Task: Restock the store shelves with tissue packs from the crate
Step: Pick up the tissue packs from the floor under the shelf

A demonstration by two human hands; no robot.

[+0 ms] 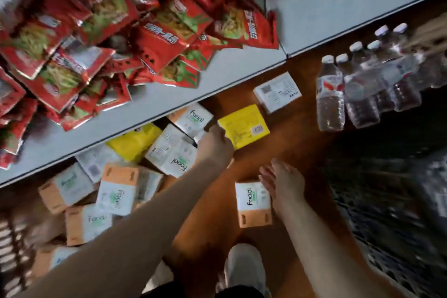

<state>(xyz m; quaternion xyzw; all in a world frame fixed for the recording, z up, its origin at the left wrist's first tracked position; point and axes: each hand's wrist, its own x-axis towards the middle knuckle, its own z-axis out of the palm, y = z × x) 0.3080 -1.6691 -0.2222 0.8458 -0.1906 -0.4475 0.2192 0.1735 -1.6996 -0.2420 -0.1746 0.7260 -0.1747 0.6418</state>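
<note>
Several tissue packs lie jumbled on the brown lower shelf (290, 143), white-and-orange "Facial" ones and yellow ones. My left hand (214, 144) reaches in at the left edge of a yellow pack (244, 126), beside a white pack (169, 150); its fingers are hidden behind the back of the hand. My right hand (283, 185) lies with straight fingers against the right side of a single Facial pack (252, 203) standing apart near the shelf's front. Another white pack (277, 92) lies label up further back. A dark mesh crate (387, 213) sits blurred at the right.
A white upper shelf (217, 84) overhangs the packs and carries a heap of red snack bags (108, 31). Water bottles (358, 84) stand at the right of the lower shelf. A white shoe (244, 271) shows at the bottom.
</note>
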